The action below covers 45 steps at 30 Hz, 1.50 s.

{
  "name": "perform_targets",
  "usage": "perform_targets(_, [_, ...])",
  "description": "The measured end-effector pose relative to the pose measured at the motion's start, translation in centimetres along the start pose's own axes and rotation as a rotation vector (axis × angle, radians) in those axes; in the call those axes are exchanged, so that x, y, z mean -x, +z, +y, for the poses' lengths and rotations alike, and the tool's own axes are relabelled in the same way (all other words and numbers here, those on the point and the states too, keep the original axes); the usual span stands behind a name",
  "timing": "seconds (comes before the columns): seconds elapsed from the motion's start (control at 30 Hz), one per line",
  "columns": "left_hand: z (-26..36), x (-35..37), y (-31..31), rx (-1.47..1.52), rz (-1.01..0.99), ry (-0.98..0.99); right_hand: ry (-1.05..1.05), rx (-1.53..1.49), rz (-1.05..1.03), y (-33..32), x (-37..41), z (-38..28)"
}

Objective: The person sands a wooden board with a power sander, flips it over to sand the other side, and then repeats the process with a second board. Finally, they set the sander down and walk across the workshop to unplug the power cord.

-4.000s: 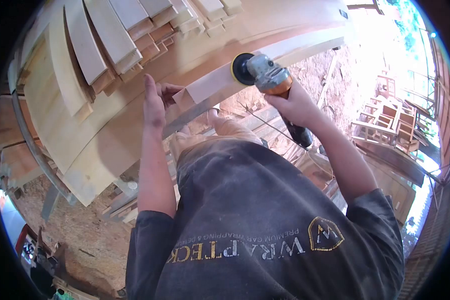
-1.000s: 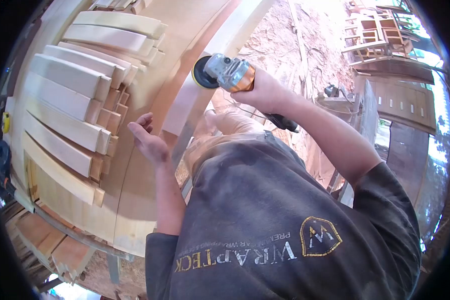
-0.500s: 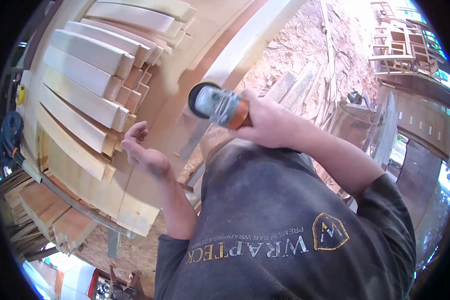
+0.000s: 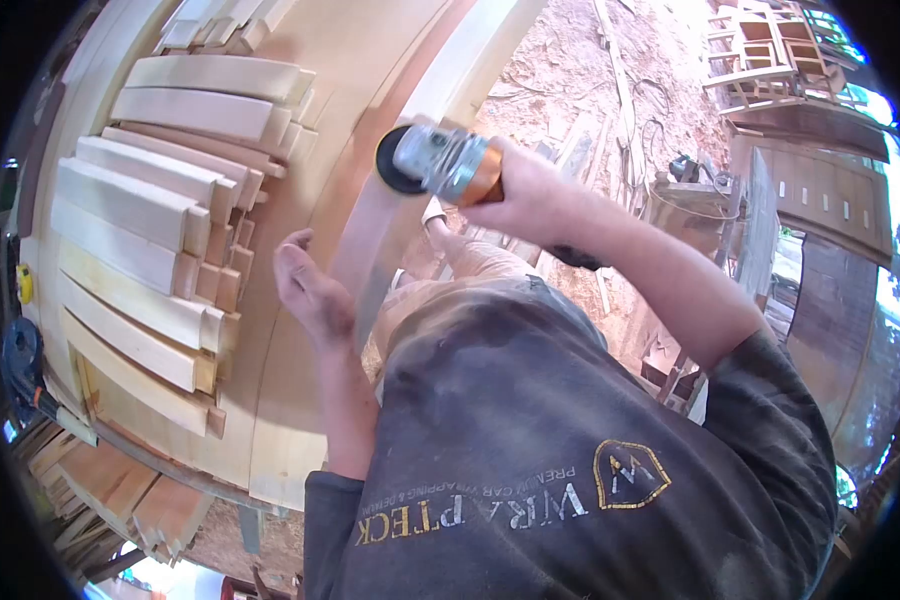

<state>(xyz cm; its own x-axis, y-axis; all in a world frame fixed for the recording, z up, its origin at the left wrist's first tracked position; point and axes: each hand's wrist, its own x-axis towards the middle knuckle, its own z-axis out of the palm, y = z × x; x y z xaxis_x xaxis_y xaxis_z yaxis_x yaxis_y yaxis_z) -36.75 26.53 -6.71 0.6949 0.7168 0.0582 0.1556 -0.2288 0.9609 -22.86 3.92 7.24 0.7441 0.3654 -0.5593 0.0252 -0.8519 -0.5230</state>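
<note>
Overhead, grey-and-orange grinder [image 4: 448, 162], black disc [image 4: 390, 160], right hand [image 4: 532, 195] fingers gripping it, left hand [image 4: 312, 288] apparently slack, empty.

Stacked slats [image 4: 140, 220] wall off the side just left of the left hand [image 4: 312, 292]. Between the hands the wide board [image 4: 360, 70] lies bare, crossed by a narrow strip [image 4: 365, 245] and the grinder [image 4: 435, 160] gripped in the right hand [image 4: 530, 195]. Right of that hand is open air above the floor [image 4: 570, 70].
</note>
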Motion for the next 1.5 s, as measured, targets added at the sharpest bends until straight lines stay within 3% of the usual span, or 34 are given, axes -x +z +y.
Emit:
perform_targets(0.07, [-0.1,-0.1,1.2,-0.029,-0.061,-0.019,0.020,-0.008,0.068,-1.9,-1.8,1.9])
perform_targets(0.13, [1.1,0.0,1.6,-0.293,-0.091,0.142,-0.214,-0.231,0.102,-4.2,-3.6,3.4])
perform_targets(0.23, [1.0,0.0,1.4,-0.326,-0.121,0.106,-0.180,-0.144,0.112,-7.0,-5.9,4.9])
perform_targets(0.27, [1.1,0.0,1.3,-0.331,-0.127,0.113,-0.233,-0.087,0.276,-7.2,-7.0,6.1])
perform_targets(0.3, [1.4,0.0,1.3,-0.341,-0.131,0.083,-0.232,-0.094,0.281,-8.2,-7.3,6.1])
perform_targets(0.37, [1.8,0.1,1.5,-0.351,-0.131,0.056,-0.131,-0.087,0.259,-10.8,-7.9,5.5])
perform_targets(0.43, [1.9,0.2,1.5,-0.323,-0.096,0.047,-0.162,-0.106,0.234,-12.6,-9.8,7.4])
perform_targets(0.53, [2.0,0.3,1.5,-0.327,-0.075,0.067,0.122,-0.066,0.194,-15.3,-12.5,9.1])
perform_targets(0.57, [2.1,0.4,1.5,-0.328,-0.074,0.066,0.121,-0.066,0.193,-15.4,-12.8,9.5])
perform_targets(0.63, [2.1,0.5,1.5,-0.299,-0.051,0.084,-0.013,0.091,0.444,-15.2,-12.7,8.7])
perform_targets(0.7, [2.1,0.6,1.4,-0.281,-0.059,0.111,-0.017,0.079,0.436,-14.4,-12.0,8.2])
perform_targets(0.77, [2.2,0.7,1.3,-0.258,-0.070,0.134,0.072,0.000,0.242,-13.1,-10.8,7.8])
perform_targets(0.97, [1.3,1.1,1.1,-0.172,-0.032,0.207,-0.226,-0.300,0.184,-4.7,-5.1,4.1])
perform_targets(1.0, [1.4,1.2,1.3,-0.097,0.035,0.181,-0.190,-0.297,0.109,-4.0,-4.1,3.4])
perform_targets(1.03, [1.6,1.3,1.6,-0.018,0.103,0.154,-0.186,-0.225,0.169,-2.7,-3.7,2.5])
perform_targets(1.17, [0.0,1.5,1.0,-0.032,0.150,0.249,0.060,-0.104,0.090,-0.6,0.6,-0.8])
perform_targets(1.27, [-0.5,1.4,1.0,-0.001,0.158,0.324,0.016,-0.040,0.025,0.3,1.4,-1.3])
perform_targets(1.37, [0.1,1.4,1.1,-0.097,0.105,0.235,0.032,0.094,-0.042,-1.0,0.5,-0.9])
perform_targets(1.43, [1.0,1.3,1.1,-0.251,-0.131,0.071,0.051,0.017,0.017,-2.9,-1.1,0.2])
perform_targets(1.47, [1.2,1.3,1.1,-0.251,-0.127,0.072,0.009,-0.004,0.073,-4.1,-2.9,2.0])
perform_targets(1.5, [1.4,1.3,1.2,-0.271,-0.148,0.031,-0.166,-0.164,0.136,-4.9,-5.6,5.3])
